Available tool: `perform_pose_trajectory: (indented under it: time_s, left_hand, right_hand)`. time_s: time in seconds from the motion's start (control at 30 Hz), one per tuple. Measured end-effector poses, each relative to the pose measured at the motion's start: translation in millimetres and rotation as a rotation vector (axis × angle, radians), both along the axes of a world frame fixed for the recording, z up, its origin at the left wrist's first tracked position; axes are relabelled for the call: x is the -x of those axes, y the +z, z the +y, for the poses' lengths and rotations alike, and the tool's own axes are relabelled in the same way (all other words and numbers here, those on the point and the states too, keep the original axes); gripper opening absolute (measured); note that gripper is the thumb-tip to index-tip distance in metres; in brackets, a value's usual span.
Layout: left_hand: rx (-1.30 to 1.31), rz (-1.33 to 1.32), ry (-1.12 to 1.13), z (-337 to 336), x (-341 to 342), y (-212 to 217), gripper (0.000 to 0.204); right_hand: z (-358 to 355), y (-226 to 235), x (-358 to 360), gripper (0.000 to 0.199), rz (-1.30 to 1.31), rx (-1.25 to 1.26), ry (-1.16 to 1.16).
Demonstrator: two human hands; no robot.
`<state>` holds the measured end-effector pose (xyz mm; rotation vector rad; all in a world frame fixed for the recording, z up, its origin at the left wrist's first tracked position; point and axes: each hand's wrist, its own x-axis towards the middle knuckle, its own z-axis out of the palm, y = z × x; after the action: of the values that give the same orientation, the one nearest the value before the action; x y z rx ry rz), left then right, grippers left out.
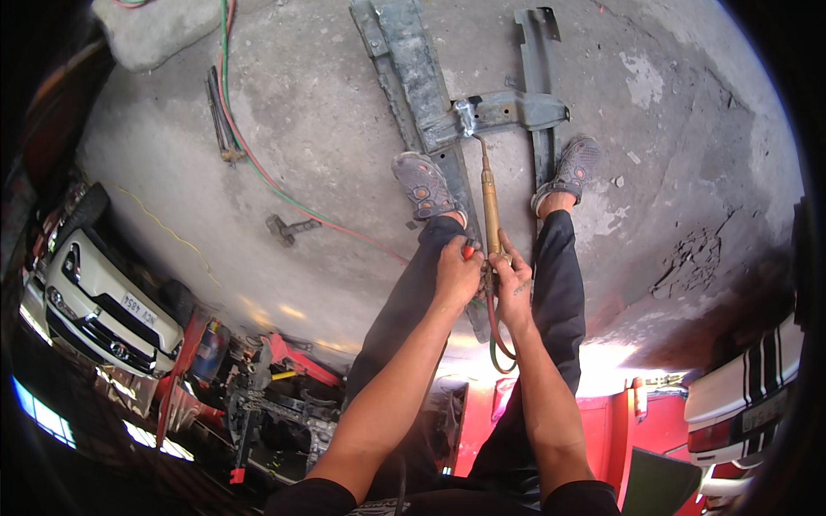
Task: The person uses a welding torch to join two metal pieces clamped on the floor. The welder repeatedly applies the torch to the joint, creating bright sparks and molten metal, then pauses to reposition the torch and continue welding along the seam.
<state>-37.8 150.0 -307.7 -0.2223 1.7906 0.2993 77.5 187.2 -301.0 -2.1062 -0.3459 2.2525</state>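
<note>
A brass gas torch with a bent, thin tip points away from me between my legs. My right hand is closed around its near end, by the valves. Closed beside it, my left hand has a small red lighter-like object between its fingers. The torch tip reaches a grey metal crosspiece, next to a bright whitish patch on it. The crosspiece bridges a long, wide metal beam on the left and a narrower rail on the right.
My shoes stand near the beam and rail. A hammer and tongs-like metal bars lie left on the concrete. Red and green hoses curve across the floor. Parked cars, a white one among them, and piled parts stand around.
</note>
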Motion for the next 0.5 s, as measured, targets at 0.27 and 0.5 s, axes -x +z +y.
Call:
perform_pose_trajectory:
  time_s: [0.27,0.5]
  left_hand:
    - [-0.057,0.080,-0.055,-6.9,-4.4,-7.1,0.015]
    - [-0.067,0.110,-0.029,-11.0,-6.8,-10.6,0.015]
  right_hand:
    - [-1.3,2.7,7.0,0.064,-0.040,-0.031,-0.031]
    - [1.5,0.6,-1.0,0.066,-0.001,0.017,0.042]
